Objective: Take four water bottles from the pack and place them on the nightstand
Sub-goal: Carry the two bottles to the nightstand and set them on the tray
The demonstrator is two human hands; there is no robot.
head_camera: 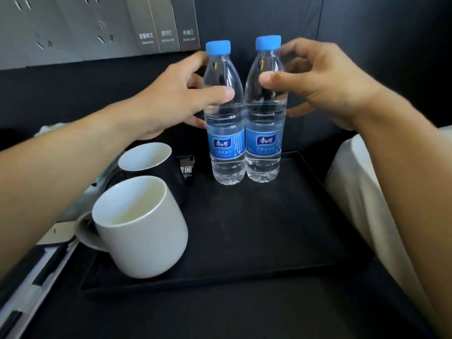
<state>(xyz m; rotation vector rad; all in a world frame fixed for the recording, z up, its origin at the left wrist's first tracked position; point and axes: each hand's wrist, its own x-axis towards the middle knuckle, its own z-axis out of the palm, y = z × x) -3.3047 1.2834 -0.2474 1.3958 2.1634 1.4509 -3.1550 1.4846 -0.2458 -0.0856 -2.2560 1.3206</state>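
Note:
Two clear water bottles with blue caps and blue labels stand upright side by side, touching, at the back of a black tray [244,270] on the dark nightstand [220,314]. My left hand [168,104] wraps the upper body of the left bottle [226,148], thumb in front. My right hand [315,84] holds the right bottle [264,145] just below its neck, thumb in front and fingers behind. The pack is not in view.
A white mug [141,226] stands at the tray's front left, a black mug [151,165] with a white inside behind it, and a small black sign [186,170] beside that. White bedding [354,182] lies to the right. A wall switch panel [166,23] is behind.

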